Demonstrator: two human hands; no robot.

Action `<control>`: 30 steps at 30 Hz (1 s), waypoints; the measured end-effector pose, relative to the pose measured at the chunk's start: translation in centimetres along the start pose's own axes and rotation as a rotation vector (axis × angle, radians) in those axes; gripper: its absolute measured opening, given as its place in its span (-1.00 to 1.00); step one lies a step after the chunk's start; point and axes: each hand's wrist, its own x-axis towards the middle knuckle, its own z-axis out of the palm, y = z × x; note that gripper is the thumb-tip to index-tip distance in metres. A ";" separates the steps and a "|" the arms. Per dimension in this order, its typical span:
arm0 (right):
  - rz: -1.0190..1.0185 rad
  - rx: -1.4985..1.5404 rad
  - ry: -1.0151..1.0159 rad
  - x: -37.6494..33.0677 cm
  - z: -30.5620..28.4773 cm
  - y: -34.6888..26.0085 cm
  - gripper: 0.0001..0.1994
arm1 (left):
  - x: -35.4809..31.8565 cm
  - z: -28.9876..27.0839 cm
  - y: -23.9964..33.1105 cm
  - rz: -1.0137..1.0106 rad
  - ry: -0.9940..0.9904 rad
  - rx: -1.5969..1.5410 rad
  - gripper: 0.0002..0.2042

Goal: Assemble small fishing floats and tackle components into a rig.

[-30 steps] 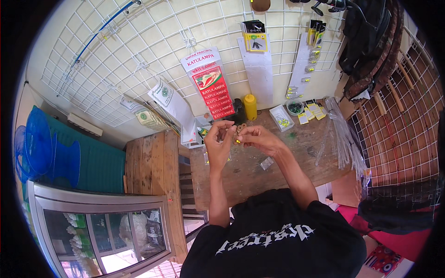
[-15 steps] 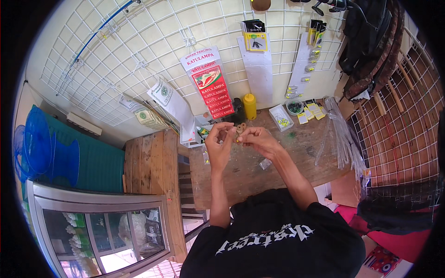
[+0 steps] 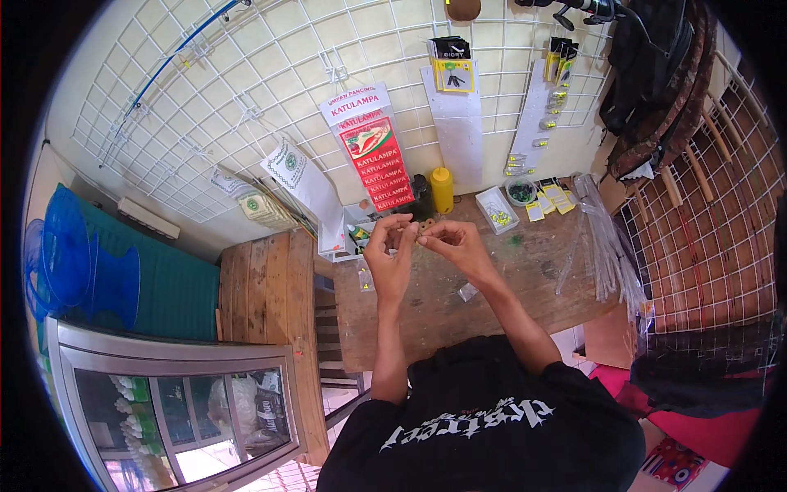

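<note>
Both hands are raised over the middle of the wooden table, fingertips almost meeting. My left hand is pinched, thumb against fingers, on something too small to name. Just beside it, my right hand also pinches, its thumb and forefinger meeting the left fingertips. Whatever lies between them is mostly hidden by the fingers. Right behind the fingertips stand small brown round pieces, like spools. Beyond them are a yellow squeeze bottle and a dark container.
On the wooden table are a white box of small yellow pieces, a round tub, yellow cards and clear plastic tubes. A small clear packet lies near my right forearm. A glass cabinet stands at left.
My right hand has shifted slightly left and up, bringing its fingertips against the left ones. A small yellow bit at the right fingertips no longer shows. My left hand has barely moved.
</note>
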 end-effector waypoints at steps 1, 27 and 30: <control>-0.001 0.000 -0.004 0.1 0.1 -0.3 -0.90 | 0.1 -0.1 0.1 0.002 0.004 0.001 -0.83; 0.245 0.357 -0.602 5.9 -4.1 -1.2 -0.71 | 4.2 -1.8 4.2 -0.031 -0.470 -0.050 -0.73; 0.251 0.378 -0.596 6.1 -3.7 -1.3 -0.74 | 4.2 -1.8 4.1 -0.043 -0.468 -0.061 -0.72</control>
